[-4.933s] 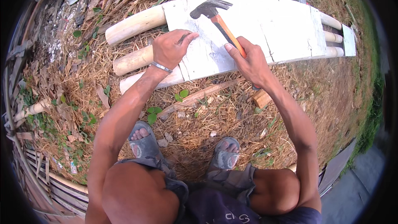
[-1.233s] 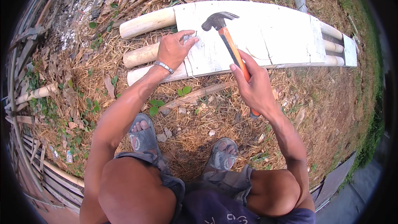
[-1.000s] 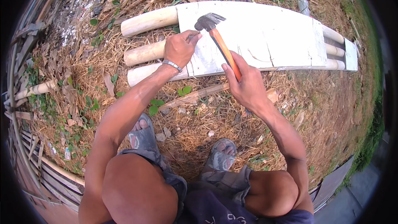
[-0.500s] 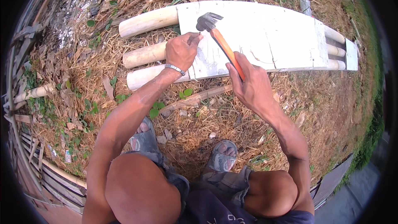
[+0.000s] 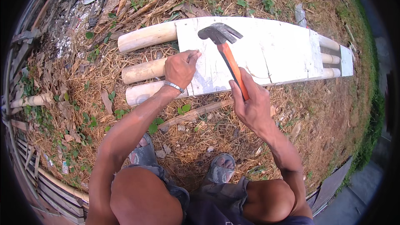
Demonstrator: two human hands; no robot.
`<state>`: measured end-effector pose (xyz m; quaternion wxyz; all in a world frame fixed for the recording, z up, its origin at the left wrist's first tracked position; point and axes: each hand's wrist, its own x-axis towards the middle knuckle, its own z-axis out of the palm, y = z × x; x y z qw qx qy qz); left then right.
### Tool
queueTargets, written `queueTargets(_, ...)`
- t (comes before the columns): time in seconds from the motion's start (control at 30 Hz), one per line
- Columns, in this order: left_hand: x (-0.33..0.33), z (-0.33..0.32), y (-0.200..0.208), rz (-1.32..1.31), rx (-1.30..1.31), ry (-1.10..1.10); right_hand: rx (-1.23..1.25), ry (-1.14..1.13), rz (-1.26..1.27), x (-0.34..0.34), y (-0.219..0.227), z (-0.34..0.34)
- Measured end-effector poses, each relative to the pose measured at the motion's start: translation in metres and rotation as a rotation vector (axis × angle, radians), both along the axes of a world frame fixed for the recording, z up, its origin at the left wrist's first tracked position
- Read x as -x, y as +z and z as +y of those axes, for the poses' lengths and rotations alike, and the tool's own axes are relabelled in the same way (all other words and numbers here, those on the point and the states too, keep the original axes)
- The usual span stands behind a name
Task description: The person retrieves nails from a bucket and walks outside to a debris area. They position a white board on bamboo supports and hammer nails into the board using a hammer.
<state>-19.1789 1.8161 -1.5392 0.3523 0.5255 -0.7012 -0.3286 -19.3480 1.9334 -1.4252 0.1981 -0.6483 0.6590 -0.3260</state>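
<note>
My right hand is closed round the orange handle of a claw hammer. The dark head is raised over a white board, with its claw to the right. My left hand, with a metal watch band at its wrist, rests at the board's left end. Its thumb and fingertips pinch something too small to make out against the white surface. Beneath the board run three pale round poles, with the far pole, the middle pole and the near pole jutting out to the left.
A smaller white piece crosses the poles' right ends. Dry straw and small green plants cover the ground, with a wooden stick lying before the board. Stacked slats stand at lower left. My sandalled feet are below the board.
The hammer head has shifted right, away from my left hand, and its claw has turned. My left hand keeps its pinch at the board's left end. The whole view has tipped slightly.
</note>
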Motion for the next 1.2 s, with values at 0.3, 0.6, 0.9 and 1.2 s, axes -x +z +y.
queueTargets(0.3, 0.001, 0.0, 0.004, -0.049, -0.061, 0.018, -0.182, 0.081, 0.171, 0.003, -0.007, -0.009)
queueTargets(0.6, 0.005, 0.0, 0.009, -0.111, -0.077, -0.025, -0.247, 0.045, 0.21, 0.005, -0.007, 0.0)
queueTargets(0.9, 0.002, -0.001, 0.008, -0.046, -0.035, -0.032, 0.242, -0.036, 0.001, -0.001, -0.003, 0.008)
queueTargets(1.2, -0.002, -0.001, -0.001, -0.059, -0.048, 0.019, -0.067, 0.012, 0.102, -0.001, -0.004, -0.007)
